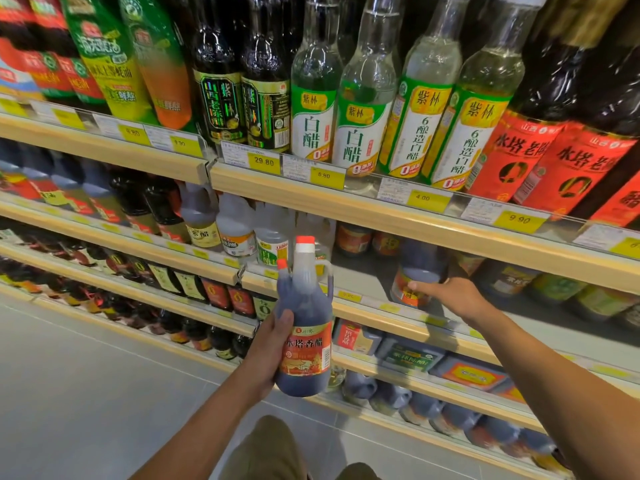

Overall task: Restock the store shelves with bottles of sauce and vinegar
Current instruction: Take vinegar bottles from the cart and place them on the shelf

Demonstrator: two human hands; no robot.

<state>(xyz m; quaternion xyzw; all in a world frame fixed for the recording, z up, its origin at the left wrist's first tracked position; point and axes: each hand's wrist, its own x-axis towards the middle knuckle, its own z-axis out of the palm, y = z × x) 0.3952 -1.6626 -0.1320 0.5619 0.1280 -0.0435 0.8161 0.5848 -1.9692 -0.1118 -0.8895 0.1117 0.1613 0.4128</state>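
Two dark vinegar bottles with red caps are handled in front of the store shelving. One dark vinegar bottle (304, 327) is held upright by the left hand (273, 344), whose fingers are curled round its lower body beside the red and orange label, with the thumb laid against the side; the bottle is carried clear of the shelves, in front of the second shelf (346, 296). A second red cap (282, 263) is seen just behind its neck, but what it belongs to cannot be told. The right hand (450, 296) is stretched into the second shelf, its fingers extended and pressed against the lower front of another dark bottle (417, 275), which stands on that shelf; whether this bottle is gripped cannot be told. White vinegar bottles (363, 109) with green labels are ranged along the top shelf (381, 209), flanked by dark bottles with red labels (540, 147) on the right. Yellow price tags (264, 161) are fixed along the shelf edge. Grey floor (86, 375) is visible at lower left.
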